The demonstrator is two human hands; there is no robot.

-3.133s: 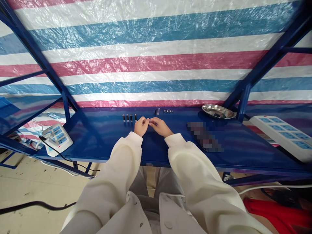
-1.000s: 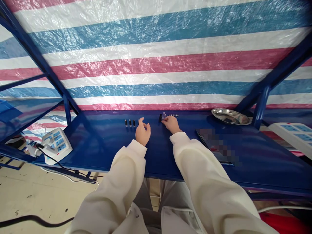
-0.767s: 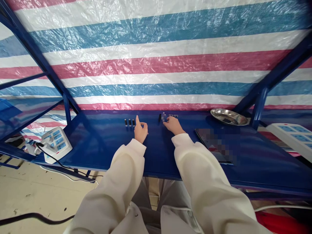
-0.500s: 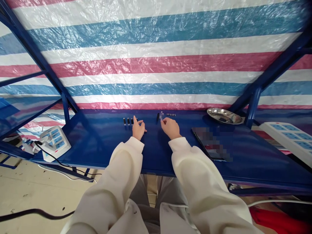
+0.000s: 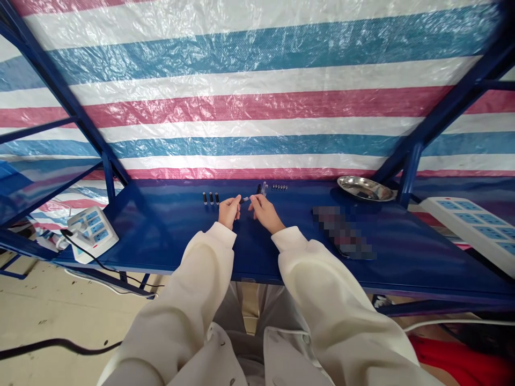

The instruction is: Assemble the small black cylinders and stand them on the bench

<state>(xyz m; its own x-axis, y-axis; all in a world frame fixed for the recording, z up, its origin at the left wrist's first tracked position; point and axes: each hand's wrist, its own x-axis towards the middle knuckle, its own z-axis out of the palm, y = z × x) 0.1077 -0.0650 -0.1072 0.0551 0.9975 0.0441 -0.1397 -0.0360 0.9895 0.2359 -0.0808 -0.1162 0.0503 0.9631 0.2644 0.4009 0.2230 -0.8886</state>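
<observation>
My left hand (image 5: 230,210) is closed, pinching a small black tube (image 5: 244,200) with a pale, shiny end that points right. Close by on the right, my right hand (image 5: 264,211) has thumb and forefinger pressed together near that end; whatever is between them is too small to make out. Three similar black tubes (image 5: 211,198) stand in a row left of my left hand. Just beyond my right fingers are a few clear tube-like pieces (image 5: 264,187) and small black pieces (image 5: 258,189). A row of several tiny shiny metal parts (image 5: 280,188) lies to their right.
A round steel dish (image 5: 366,188) sits at the back right of the blue table (image 5: 173,241). Nearer lies a dark, blurred-out flat device (image 5: 341,233). White power strips are at the left (image 5: 94,233) and right (image 5: 475,228); striped sheeting (image 5: 257,107) hangs behind.
My left hand has closed on a black tube and lifted it from the row's right end. My right hand has moved left, away from the clear pieces, toward my left hand.
</observation>
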